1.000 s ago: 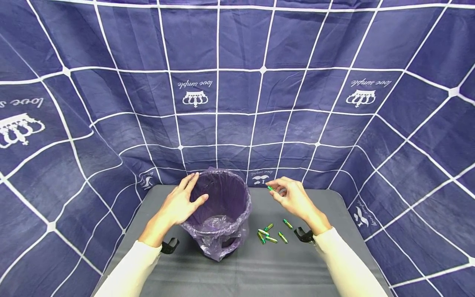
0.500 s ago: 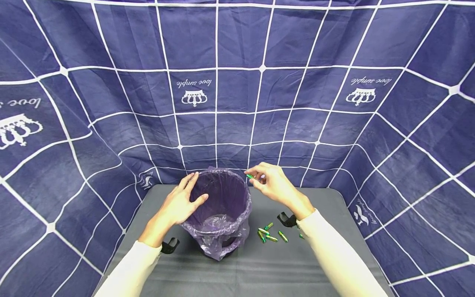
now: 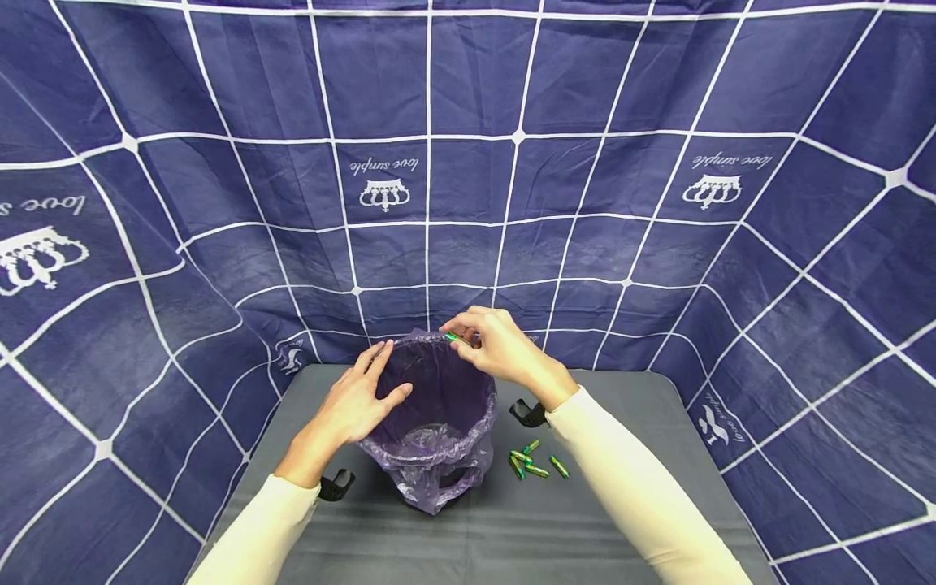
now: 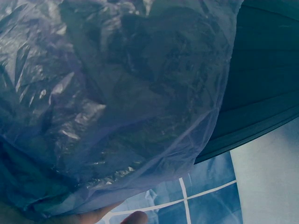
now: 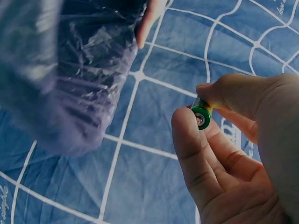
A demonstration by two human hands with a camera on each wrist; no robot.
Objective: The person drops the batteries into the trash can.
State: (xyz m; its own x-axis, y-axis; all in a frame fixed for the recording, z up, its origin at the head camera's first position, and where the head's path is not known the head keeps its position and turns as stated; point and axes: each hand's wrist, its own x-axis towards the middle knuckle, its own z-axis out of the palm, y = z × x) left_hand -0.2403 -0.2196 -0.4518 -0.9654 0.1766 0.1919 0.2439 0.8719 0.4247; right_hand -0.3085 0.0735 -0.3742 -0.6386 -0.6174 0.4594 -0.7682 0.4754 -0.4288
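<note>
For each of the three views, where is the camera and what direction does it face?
Head: above, looking forward and down at the bin; both forearms, left hand and right hand show.
Left wrist: close beside the purple liner; fingertips at the bottom edge.
Right wrist: faces the pinched battery; fingers show.
Shared: liner in all views; battery in head and right wrist.

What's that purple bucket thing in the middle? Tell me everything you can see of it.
The bin is small, round and upright on the grey table, lined with a thin, crinkled, translucent purple bag folded over its rim. The left hand rests on its near-left rim; the right hand pinches a green battery over its far rim.
</note>
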